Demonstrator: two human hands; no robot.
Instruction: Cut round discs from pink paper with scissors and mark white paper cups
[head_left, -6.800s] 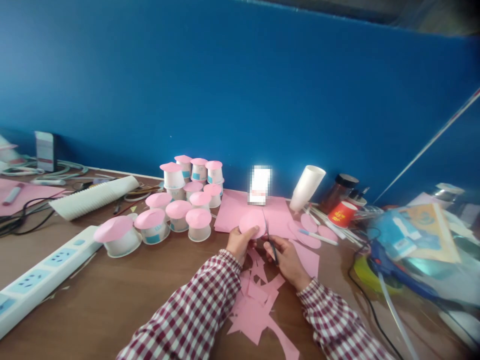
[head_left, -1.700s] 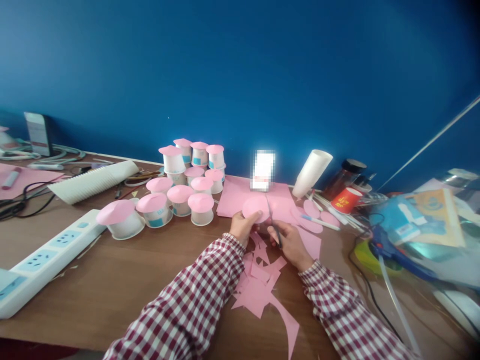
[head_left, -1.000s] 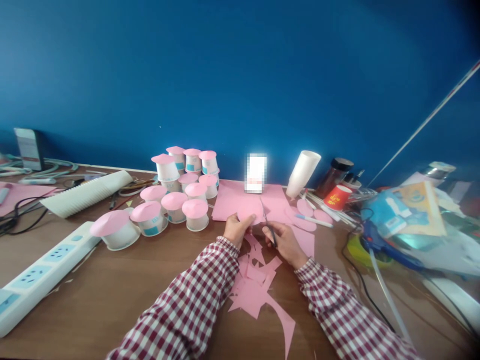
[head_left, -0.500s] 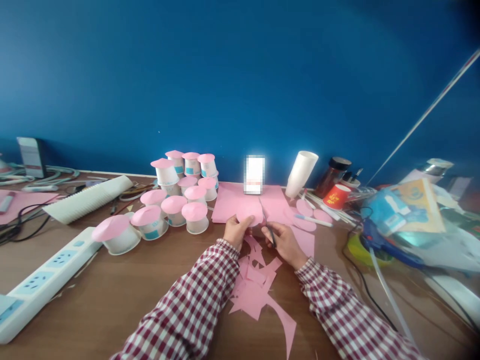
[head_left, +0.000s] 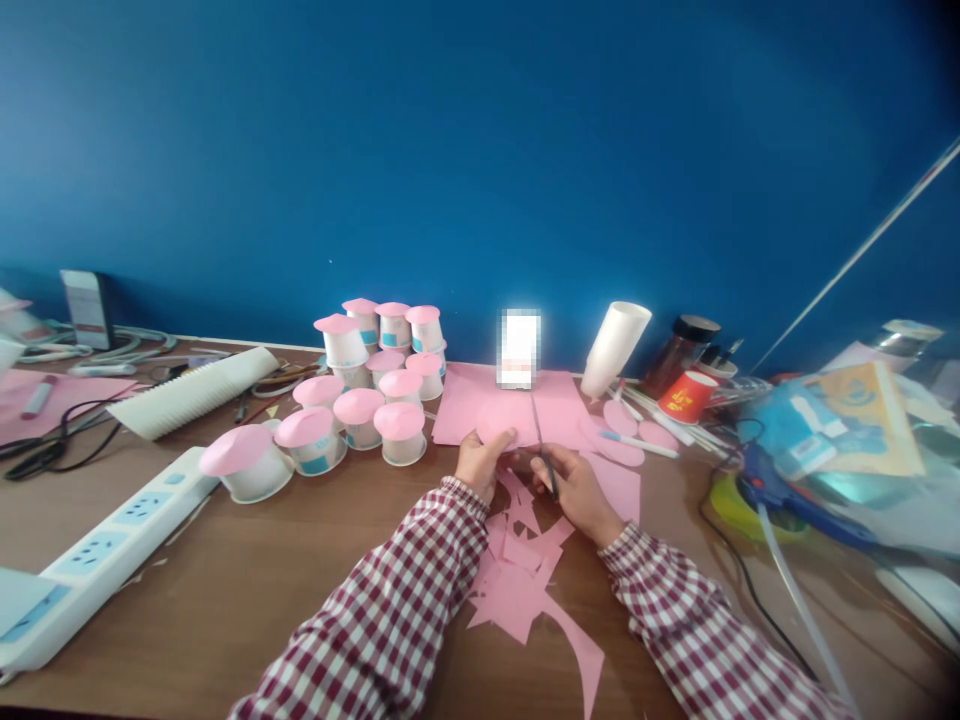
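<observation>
My left hand (head_left: pixel 480 465) pinches a piece of pink paper (head_left: pixel 501 421) between thumb and fingers, over the pink sheets. My right hand (head_left: pixel 581 490) is closed around the dark handles of a pair of scissors (head_left: pixel 553 482), whose blades point away from me beside the paper. The held piece blends into the pink sheets (head_left: pixel 461 400) behind it, so its outline is hard to make out. Below both hands, pink paper scraps (head_left: pixel 510 595) lie in a loose heap on the brown table.
Several paper cups (head_left: pixel 401 435) with pink cone tops stand at left, some stacked. A power strip (head_left: pixel 112 560) and a ribbed white cup stack (head_left: pixel 199 390) lie farther left. At right are a tilted white cup stack (head_left: pixel 615 350), a red cup (head_left: pixel 688 395) and a blue glue gun (head_left: pixel 795 505).
The whole view has shifted, with things now a little farther right in it. Both hands keep their grips, and more of the scissor blades shows past the paper.
</observation>
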